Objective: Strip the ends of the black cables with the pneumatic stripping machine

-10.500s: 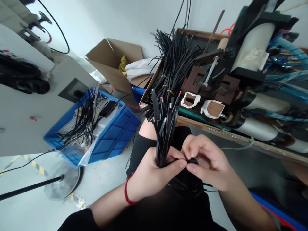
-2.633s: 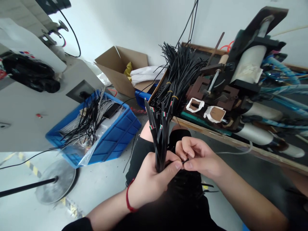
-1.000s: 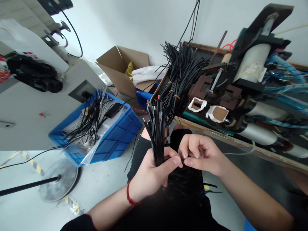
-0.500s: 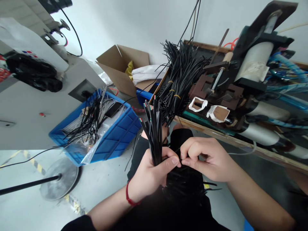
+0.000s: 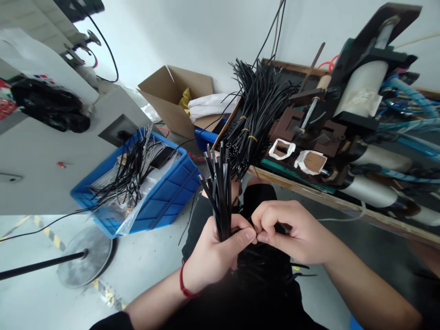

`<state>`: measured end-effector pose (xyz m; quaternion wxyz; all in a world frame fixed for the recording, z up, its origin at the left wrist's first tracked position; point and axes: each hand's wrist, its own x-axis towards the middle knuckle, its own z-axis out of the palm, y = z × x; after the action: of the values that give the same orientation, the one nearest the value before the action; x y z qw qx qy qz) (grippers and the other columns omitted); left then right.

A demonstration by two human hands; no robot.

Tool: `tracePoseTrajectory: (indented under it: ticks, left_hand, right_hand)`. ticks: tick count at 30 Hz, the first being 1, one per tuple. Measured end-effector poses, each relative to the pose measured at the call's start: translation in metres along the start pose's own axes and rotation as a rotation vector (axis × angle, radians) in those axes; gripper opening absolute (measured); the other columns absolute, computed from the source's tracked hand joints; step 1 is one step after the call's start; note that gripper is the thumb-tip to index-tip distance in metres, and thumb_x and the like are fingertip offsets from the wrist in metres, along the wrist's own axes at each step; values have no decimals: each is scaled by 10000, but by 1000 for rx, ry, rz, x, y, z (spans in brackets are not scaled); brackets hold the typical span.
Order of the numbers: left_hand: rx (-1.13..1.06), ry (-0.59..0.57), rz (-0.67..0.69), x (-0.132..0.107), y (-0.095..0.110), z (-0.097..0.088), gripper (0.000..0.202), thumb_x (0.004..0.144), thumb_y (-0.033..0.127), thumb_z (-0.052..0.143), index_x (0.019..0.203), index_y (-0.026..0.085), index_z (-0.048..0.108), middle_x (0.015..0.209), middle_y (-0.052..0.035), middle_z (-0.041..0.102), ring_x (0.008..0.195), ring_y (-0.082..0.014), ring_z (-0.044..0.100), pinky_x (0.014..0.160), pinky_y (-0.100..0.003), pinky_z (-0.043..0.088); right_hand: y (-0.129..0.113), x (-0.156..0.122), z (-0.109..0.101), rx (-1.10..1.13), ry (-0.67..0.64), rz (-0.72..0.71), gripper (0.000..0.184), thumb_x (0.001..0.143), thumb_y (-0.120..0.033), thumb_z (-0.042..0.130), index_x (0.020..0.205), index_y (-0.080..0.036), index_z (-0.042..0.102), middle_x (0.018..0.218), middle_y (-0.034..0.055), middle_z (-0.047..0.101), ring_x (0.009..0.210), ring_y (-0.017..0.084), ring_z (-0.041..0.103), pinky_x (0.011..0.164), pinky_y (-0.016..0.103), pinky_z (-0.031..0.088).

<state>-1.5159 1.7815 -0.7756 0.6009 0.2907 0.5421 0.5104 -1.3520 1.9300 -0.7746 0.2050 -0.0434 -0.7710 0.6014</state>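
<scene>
A bundle of black cables [image 5: 222, 197] stands upright in my left hand [image 5: 218, 252], whose fingers are wrapped round it. Some cable tips at the top show red, green and white wire ends. My right hand [image 5: 292, 231] is closed in a pinch, its thumb and forefinger touching the left thumb and fingertip. Whatever lies between those fingertips is too small and hidden to make out. Below the hands, more black cables [image 5: 263, 266] lie across my dark-clothed lap, blurred against the cloth.
At the right, a machine [image 5: 309, 133] with cylinders and blue hoses stands on a wood-edged bench [image 5: 343, 201]. Tied black cable bundles [image 5: 259, 110] lie beside it. A blue crate [image 5: 168, 192] of cable scraps, a cardboard box [image 5: 172, 101] and a round metal base [image 5: 85, 261] are leftward.
My right hand has moved slightly left, closing the small gap to my left fingertips. The left hand still grips the cable bundle in nearly the same place.
</scene>
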Motion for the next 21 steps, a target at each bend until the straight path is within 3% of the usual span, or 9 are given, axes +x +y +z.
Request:
tracePoseTrajectory:
  ticks: [12, 21]
  left_hand:
    - [-26, 14, 17, 0, -3, 0, 468, 929, 601, 771, 840, 142, 744, 616, 32, 577, 384, -33, 464, 358, -131, 329]
    - [-107, -11, 54, 3, -6, 2, 434, 941, 575, 777, 842, 155, 730, 571, 77, 487, 368, -15, 377, 360, -123, 367]
  right_hand:
    - [0, 2, 5, 56, 4, -55, 237, 981, -75, 647, 833, -216, 528, 892, -8, 644, 782, 112, 591, 715, 259, 486]
    - [3, 2, 8, 61, 61, -134, 225, 946, -58, 646, 855, -219, 517, 897, -3, 610, 771, 119, 590, 699, 275, 493]
